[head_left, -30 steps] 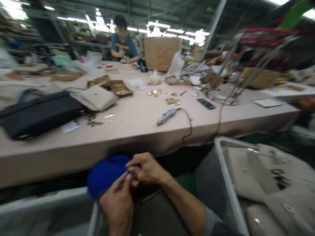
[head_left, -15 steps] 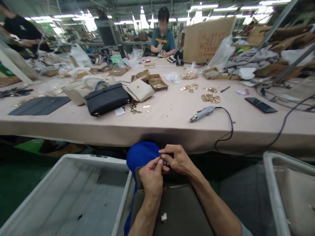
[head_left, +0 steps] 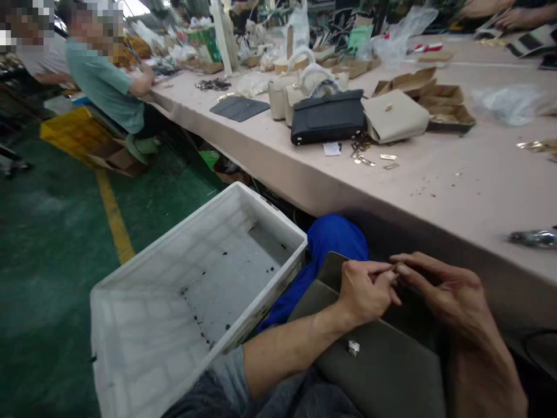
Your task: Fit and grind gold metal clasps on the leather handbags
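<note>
On my lap lies a dark grey-green handbag [head_left: 391,366], with a small shiny metal piece [head_left: 353,347] on its face. Over its upper edge my left hand [head_left: 364,292] is closed, thumb and fingertips pinched together. My right hand [head_left: 450,287] meets it from the right, its thumb and forefinger also pinched. Whatever sits between the fingertips is tiny, brownish and mostly hidden, so I cannot name it. Part of a grey electric screwdriver [head_left: 535,237] lies on the table to the right, apart from both hands.
A white plastic crate [head_left: 195,232] stands at my left. On the table [head_left: 470,215] are a black handbag [head_left: 328,119], a cream bag [head_left: 395,116], small cardboard boxes [head_left: 448,107] and loose metal fittings [head_left: 363,159]. A person in a green shirt [head_left: 104,84] sits farther left.
My view has swung left and down, bringing the crate and the green floor into fuller view. Both hands still pinch together over the handbag.
</note>
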Motion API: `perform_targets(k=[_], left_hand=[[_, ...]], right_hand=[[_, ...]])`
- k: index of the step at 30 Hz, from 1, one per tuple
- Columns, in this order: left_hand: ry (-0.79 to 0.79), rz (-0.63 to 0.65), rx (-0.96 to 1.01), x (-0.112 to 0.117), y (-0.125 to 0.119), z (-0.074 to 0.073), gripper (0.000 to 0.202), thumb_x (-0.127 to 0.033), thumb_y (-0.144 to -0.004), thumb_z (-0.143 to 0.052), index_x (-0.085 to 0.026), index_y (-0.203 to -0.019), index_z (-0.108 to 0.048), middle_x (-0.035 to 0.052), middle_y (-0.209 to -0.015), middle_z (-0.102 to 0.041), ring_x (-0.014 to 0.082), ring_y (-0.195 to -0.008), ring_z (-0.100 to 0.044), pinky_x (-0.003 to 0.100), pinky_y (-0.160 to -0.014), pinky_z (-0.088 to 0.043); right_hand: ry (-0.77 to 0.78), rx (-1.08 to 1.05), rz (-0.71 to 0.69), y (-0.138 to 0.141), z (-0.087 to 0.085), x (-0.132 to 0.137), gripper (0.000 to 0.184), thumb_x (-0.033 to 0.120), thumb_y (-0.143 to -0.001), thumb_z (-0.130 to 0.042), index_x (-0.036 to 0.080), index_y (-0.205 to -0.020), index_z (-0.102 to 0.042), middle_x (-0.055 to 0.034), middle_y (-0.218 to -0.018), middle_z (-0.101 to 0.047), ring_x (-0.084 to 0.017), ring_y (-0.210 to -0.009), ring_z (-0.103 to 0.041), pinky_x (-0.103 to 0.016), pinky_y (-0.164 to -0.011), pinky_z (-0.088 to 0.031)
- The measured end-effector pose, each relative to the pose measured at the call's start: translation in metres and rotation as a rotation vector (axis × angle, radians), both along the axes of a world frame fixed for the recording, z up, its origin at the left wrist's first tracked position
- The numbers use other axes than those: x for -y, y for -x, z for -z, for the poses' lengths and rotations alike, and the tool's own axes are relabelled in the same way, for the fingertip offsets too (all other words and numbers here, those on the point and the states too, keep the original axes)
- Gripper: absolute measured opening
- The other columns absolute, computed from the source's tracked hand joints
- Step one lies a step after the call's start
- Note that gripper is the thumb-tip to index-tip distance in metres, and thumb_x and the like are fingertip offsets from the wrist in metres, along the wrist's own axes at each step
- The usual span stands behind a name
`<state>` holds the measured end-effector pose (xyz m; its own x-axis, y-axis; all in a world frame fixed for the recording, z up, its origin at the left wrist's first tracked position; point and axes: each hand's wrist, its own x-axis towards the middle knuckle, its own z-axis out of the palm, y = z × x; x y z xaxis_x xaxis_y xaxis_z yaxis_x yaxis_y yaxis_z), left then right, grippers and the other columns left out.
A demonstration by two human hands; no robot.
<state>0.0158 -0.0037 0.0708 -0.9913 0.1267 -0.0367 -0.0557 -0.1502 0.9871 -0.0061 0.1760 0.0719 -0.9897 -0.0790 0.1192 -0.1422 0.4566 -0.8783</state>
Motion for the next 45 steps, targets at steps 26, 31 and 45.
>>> perform_targets(k=[26, 31, 45], left_hand=[[0.048, 0.067, -0.029, -0.004, -0.002, 0.007, 0.045, -0.058, -0.095, -0.064, -0.015, -0.099, -0.078, 0.0098, -0.071, -0.073, 0.0187, -0.049, -0.066, 0.024, -0.046, -0.049], [-0.086, -0.057, 0.091, -0.007, 0.009, 0.014, 0.054, -0.061, -0.072, -0.087, -0.010, -0.090, -0.081, 0.0089, -0.057, -0.070, 0.0174, -0.044, -0.063, 0.021, -0.043, -0.049], [-0.144, -0.129, 0.128, -0.010, 0.008, 0.007, 0.053, -0.055, -0.063, -0.092, -0.010, -0.088, -0.081, 0.0113, -0.070, -0.076, 0.0181, -0.047, -0.065, 0.024, -0.045, -0.053]], right_hand=[[0.035, -0.045, -0.007, -0.013, -0.022, 0.018, 0.026, 0.038, -0.096, -0.065, 0.019, -0.101, -0.082, -0.0088, -0.090, -0.071, -0.022, -0.084, -0.066, -0.030, -0.074, -0.053], [0.129, -0.024, 0.017, -0.014, -0.033, 0.023, 0.018, 0.025, -0.088, -0.068, 0.020, -0.098, -0.082, -0.0044, -0.086, -0.071, -0.018, -0.078, -0.066, -0.026, -0.072, -0.050], [-0.334, 0.070, 1.241, 0.099, -0.061, -0.166, 0.071, 0.044, -0.081, -0.082, -0.003, -0.128, -0.059, -0.0371, -0.118, -0.065, -0.048, -0.121, -0.062, -0.055, -0.104, -0.047]])
